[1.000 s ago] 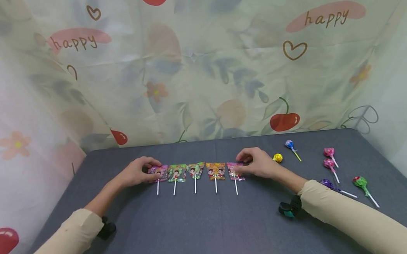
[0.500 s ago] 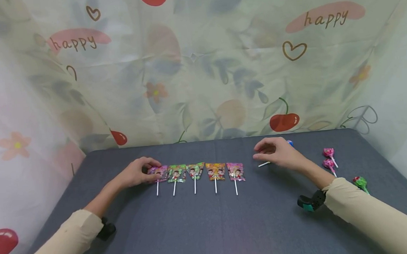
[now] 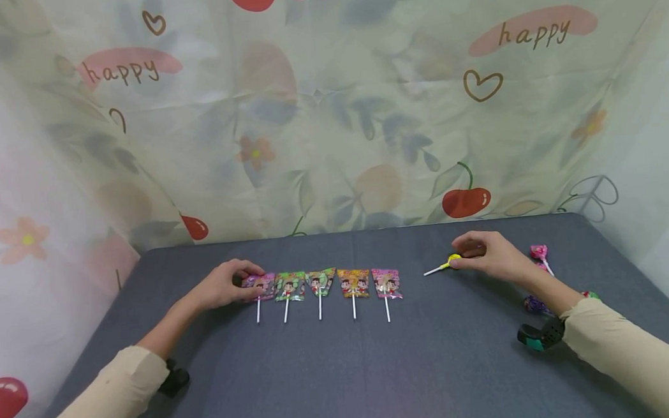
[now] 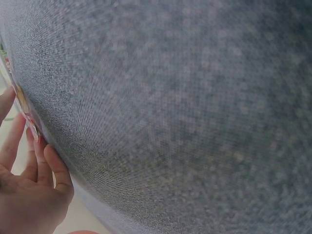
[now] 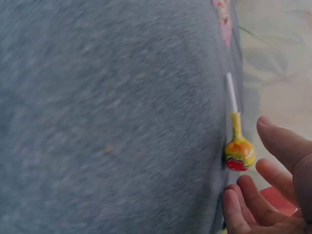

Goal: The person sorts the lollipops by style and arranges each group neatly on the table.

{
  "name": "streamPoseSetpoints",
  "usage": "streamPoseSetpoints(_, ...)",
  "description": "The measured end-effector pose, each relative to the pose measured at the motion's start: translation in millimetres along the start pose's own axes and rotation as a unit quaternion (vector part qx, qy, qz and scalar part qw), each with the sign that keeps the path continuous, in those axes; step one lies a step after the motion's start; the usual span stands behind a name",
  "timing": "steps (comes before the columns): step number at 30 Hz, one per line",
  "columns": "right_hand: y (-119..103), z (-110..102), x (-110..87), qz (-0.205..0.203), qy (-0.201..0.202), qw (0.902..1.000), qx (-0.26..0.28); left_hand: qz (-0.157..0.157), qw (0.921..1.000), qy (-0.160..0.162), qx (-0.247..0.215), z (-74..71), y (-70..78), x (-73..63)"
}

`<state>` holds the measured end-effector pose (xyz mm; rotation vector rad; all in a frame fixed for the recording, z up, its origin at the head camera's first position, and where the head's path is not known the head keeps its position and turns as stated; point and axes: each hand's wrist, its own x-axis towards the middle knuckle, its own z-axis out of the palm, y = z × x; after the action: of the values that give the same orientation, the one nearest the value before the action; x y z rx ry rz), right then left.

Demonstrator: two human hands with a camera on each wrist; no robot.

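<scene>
My left hand (image 3: 230, 282) is at the left end of a row of lollipops in flat printed wrappers, thumb and fingers on either side of a purple-wrapped lollipop (image 3: 264, 285). Its fingertips meet the edge of a wrapper in the left wrist view. Further right in the row lie two green-wrapped lollipops, an orange-wrapped lollipop (image 3: 354, 283) and a pink-wrapped lollipop (image 3: 386, 282), sticks toward me. My right hand (image 3: 487, 254) hovers at the round head of a yellow lollipop (image 5: 239, 152), which lies with its stick pointing left. Thumb and fingers are spread apart around that head.
Beyond my right hand lie a pink round lollipop (image 3: 538, 252) and a dark purple lollipop (image 3: 536, 305), partly hidden by the forearm. The grey tabletop (image 3: 322, 382) ends at a patterned curtain (image 3: 330, 139) behind.
My right hand has left the pink-wrapped lollipop and moved right to the yellow lollipop. The blue lollipop at the back is now hidden behind it. The left hand and the row stay put.
</scene>
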<state>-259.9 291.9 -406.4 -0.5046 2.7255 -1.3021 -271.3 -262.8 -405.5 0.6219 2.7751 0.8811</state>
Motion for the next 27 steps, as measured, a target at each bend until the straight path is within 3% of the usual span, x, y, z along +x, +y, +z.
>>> streamPoseSetpoints(5, 6, 0, 0.5, -0.022, -0.012, 0.9997, 0.007, -0.003, 1.0, -0.002, -0.001, -0.2, 0.2, 0.1)
streamPoseSetpoints(12, 11, 3, 5.5, -0.083, -0.023, 0.9962, 0.011, -0.004, 1.0, -0.006, -0.006, -0.6, 0.1, 0.3)
streamPoseSetpoints(21, 9, 7, 9.4, -0.078, -0.013, 0.9969, 0.008, -0.003, 1.0, -0.003, -0.003, -0.2, 0.8, -0.3)
streamPoseSetpoints(27, -3, 8, 13.9, -0.061, -0.004, 0.998, 0.017, -0.005, 1.0, -0.003, -0.002, -0.8, 2.0, -0.8)
